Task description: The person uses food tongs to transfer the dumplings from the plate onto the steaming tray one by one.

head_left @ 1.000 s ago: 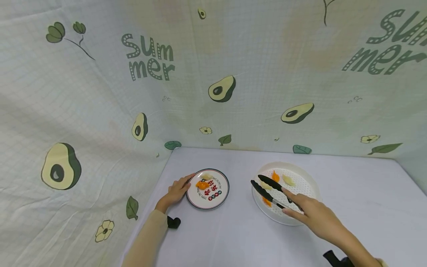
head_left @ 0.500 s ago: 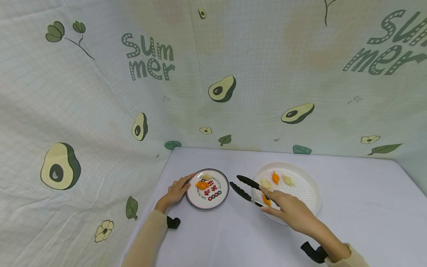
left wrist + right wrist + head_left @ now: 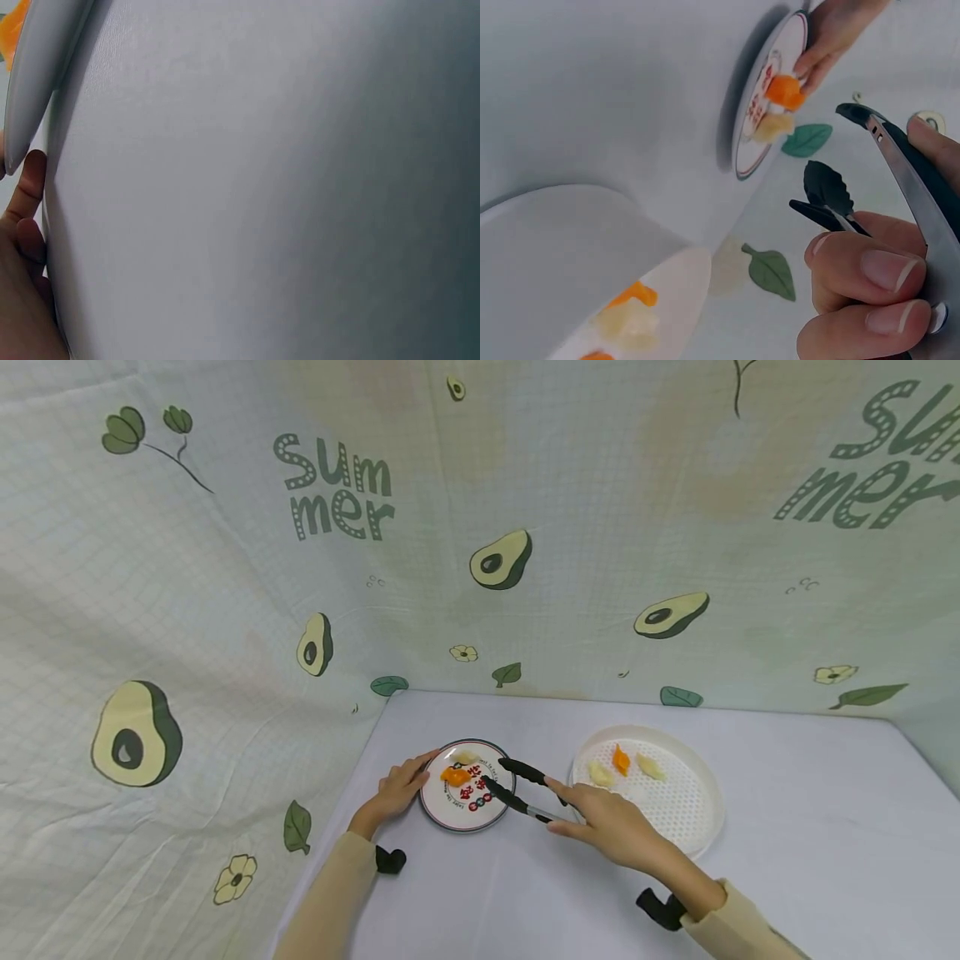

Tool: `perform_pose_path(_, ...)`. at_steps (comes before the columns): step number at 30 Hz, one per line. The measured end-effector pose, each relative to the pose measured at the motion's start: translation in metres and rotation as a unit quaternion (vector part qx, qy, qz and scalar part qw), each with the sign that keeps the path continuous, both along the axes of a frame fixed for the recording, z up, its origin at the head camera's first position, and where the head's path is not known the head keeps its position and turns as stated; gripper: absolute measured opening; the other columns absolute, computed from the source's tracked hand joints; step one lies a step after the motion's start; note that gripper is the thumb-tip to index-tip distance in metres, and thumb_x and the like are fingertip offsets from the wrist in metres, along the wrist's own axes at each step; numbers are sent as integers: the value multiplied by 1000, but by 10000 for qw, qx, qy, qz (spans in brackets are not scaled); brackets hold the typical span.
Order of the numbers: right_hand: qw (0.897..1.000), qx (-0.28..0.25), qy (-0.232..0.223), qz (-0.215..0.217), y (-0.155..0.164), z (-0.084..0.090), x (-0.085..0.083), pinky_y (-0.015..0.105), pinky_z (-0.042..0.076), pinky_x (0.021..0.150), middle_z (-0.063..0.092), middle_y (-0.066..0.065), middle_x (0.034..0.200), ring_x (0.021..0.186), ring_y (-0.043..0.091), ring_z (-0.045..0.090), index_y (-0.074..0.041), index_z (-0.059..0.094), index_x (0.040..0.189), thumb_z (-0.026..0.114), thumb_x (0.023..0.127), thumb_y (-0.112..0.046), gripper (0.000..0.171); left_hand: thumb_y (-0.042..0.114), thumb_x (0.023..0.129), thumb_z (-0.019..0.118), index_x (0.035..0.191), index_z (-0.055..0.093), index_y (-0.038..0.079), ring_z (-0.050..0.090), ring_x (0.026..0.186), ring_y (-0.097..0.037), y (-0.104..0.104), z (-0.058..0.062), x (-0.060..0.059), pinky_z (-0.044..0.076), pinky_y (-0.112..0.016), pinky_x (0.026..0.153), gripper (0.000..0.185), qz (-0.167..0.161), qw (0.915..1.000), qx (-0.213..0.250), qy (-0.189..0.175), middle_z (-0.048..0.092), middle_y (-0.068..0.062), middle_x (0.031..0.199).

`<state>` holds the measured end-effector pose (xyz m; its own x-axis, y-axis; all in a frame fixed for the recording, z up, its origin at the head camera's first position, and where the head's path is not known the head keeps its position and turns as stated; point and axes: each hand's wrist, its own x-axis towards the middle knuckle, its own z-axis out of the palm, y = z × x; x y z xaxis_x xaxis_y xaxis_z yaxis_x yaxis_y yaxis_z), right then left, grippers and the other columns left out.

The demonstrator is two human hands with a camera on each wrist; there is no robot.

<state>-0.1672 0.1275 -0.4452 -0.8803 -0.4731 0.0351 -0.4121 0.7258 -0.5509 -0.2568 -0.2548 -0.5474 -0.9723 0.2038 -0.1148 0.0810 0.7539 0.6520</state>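
Observation:
A small round printed plate (image 3: 480, 806) lies on the white table and carries an orange piece (image 3: 452, 775) and a pale piece (image 3: 467, 757). My left hand (image 3: 397, 789) rests against the plate's left rim (image 3: 30, 82) with fairly straight fingers (image 3: 821, 52). My right hand (image 3: 607, 822) grips black tongs (image 3: 517, 783). Their tips stand apart over the plate's right part with nothing between them (image 3: 832, 161). To the right, a white perforated tray (image 3: 697, 814) holds pale pieces (image 3: 600, 772) and an orange piece (image 3: 620, 758).
An avocado-print cloth (image 3: 480, 543) forms the back and left walls right behind the table (image 3: 810, 827). The tray's near rim (image 3: 592, 247) sits close beside my right hand. Another orange piece (image 3: 596, 355) shows low in the tray in the right wrist view.
My right hand has carried the tongs leftward, from over the tray to over the plate. The left hand and the plate have not moved.

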Motion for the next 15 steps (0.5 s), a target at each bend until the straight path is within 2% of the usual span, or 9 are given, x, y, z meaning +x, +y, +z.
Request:
perform_pose_path(4,10000,72,5,22,-11,-4,-6,47,52,82,65,14,126,110,28,63,-13,52,147,63,91,-56,70,30,107,47,152,42,29,39,116,-33,0,0,0,21,-59,97,46,-5,10000,-39,1,44,-11,150)
perform_pose_path(10,9998,121,-8,156,-25,-12,-14,41,52,73,66,16,122,95,23,65,-12,52,146,65,91,-52,69,32,107,46,153,41,30,38,117,-33,-1,-2,-1,20,-59,98,46,4,10000,-71,-6,45,-11,150)
perform_pose_path(15,9996,147,-84,227,-35,-18,-19,36,48,62,68,13,112,79,17,59,-13,51,147,66,92,-51,69,32,107,46,152,42,29,39,115,-33,-3,-3,-2,20,-60,97,46,-18,10000,-68,30,46,-12,148)
